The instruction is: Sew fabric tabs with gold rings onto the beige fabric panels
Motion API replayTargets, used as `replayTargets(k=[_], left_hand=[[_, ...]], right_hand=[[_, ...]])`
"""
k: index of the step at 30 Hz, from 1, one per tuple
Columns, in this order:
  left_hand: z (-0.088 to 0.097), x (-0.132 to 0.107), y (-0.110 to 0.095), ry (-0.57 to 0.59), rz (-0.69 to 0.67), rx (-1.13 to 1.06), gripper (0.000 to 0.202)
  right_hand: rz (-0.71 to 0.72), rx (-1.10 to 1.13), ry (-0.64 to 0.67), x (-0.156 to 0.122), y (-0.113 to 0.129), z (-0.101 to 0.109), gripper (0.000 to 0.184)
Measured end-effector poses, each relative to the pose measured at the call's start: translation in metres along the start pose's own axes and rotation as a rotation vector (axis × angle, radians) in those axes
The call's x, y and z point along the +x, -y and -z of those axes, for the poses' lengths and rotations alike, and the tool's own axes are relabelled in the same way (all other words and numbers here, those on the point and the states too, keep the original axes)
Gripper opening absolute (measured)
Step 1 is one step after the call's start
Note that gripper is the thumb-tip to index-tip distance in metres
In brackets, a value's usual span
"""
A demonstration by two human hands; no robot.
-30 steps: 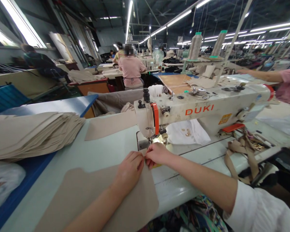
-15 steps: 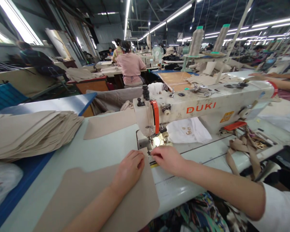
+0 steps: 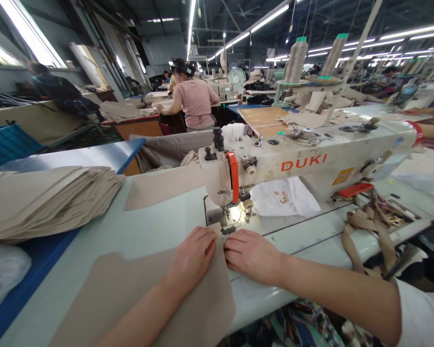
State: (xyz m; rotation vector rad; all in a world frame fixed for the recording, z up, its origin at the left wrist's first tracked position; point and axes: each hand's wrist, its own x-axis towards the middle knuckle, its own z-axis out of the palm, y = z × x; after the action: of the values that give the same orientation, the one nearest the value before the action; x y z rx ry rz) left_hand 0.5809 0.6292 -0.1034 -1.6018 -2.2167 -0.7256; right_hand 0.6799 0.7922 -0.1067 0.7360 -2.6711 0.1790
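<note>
Lying under the curled left hand (image 3: 197,253), beige fabric (image 3: 130,274) points its far tip toward the sewing machine (image 3: 304,164).
The right hand (image 3: 251,255), fingers together, sits just right; whether either pinches, I cannot tell.

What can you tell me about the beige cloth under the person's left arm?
The beige cloth is a plain, flat, woven-looking panel. It lies on the pale green tabletop, in front of the sewing machine; its lower part runs out of the picture. The lower right corner is rounded, the left edge has a step, and a narrow tip points toward the machine. The left-hand grip rests near that tip, forearm across the cloth. The right-hand grip is beside the right edge; contact is unclear.
</note>
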Motion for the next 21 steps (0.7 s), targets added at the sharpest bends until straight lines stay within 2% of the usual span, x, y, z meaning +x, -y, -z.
replayTargets(k=[4,11,21], left_hand=[[-0.0008,-0.0011,-0.0001,0.015,0.017,0.006,0.017],[-0.0029,-0.004,0.0005,0.014,0.028,0.002,0.018],[-0.0021,-0.0042,-0.0001,-0.004,0.004,0.01,0.019]], right_hand=[[-0.025,0.031,-0.07,0.0046,0.0,-0.0043,0.013],[-0.093,0.106,-0.05,0.0077,0.0025,-0.006,0.012],[-0.079,0.1,-0.041,0.0067,0.0024,-0.0079,0.01]])
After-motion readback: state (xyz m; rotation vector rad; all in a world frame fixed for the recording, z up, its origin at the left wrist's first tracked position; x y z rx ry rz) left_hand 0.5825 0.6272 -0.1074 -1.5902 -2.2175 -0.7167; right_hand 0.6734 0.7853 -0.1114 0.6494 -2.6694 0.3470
